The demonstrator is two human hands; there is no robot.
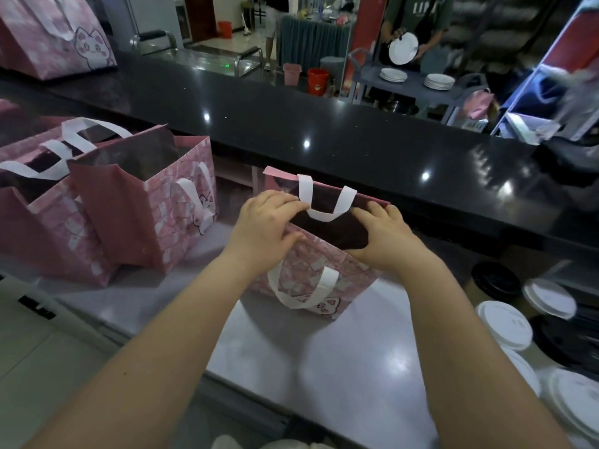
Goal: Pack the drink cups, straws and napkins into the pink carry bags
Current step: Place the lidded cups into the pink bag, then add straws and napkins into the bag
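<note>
Pink carry bag (350, 273) upright, rim gripped by fingers of L hand (262, 225) + R hand (385, 234); lidded cups (504, 322) off right, nearer R hand.

A glossy black counter (324, 124) runs behind a pale grey worktop (324, 367). Beyond it a person in a green shirt (418, 17) holds a white plate (403, 48) above a grey cart (369, 72) bearing two plate stacks (439, 81) — an orange bucket (317, 81) and a pink bucket (291, 73) stand beside it

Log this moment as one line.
pink bag: upright, open | left hand: grips rim | right hand: grips rim | lidded cups: right, outside bag
</note>
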